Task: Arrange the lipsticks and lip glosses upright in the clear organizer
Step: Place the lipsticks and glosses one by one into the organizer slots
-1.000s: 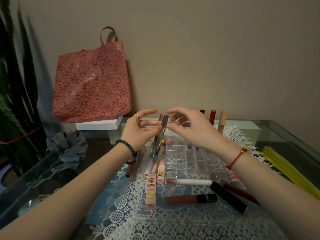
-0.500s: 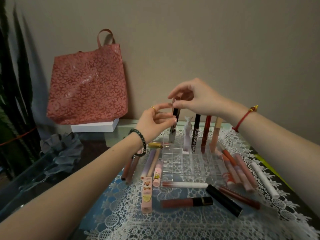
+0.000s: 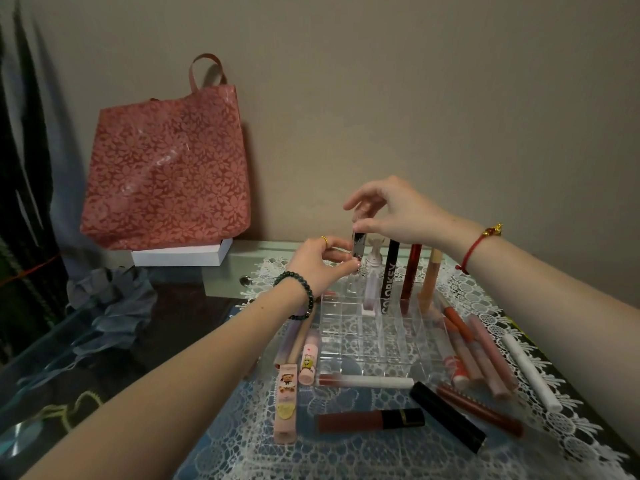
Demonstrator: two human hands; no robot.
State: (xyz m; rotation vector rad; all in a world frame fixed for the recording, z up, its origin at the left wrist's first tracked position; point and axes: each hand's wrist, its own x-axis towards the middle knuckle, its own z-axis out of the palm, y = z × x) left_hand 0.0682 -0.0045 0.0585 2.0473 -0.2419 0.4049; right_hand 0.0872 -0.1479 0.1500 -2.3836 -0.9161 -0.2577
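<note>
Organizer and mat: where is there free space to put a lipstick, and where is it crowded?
Free: middle and front rows of the clear organizer, before the COLORKEY tube; also the lace mat nearer than the brown-red tube. Crowded: loose tubes along its left, right and front walls.

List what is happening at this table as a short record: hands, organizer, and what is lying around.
hands: left hand and right hand both pinch the glossy tube
held tube: upright over the organizer's back-left corner, with its lower end hidden by fingers
organizer: clear organizer, on a lace mat
standing in back row: lilac tube, COLORKEY tube, red tube, peach tube
lying flat: many tubes around the organizer, e.g. pink cartoon tube
background: red bag against the wall
</note>
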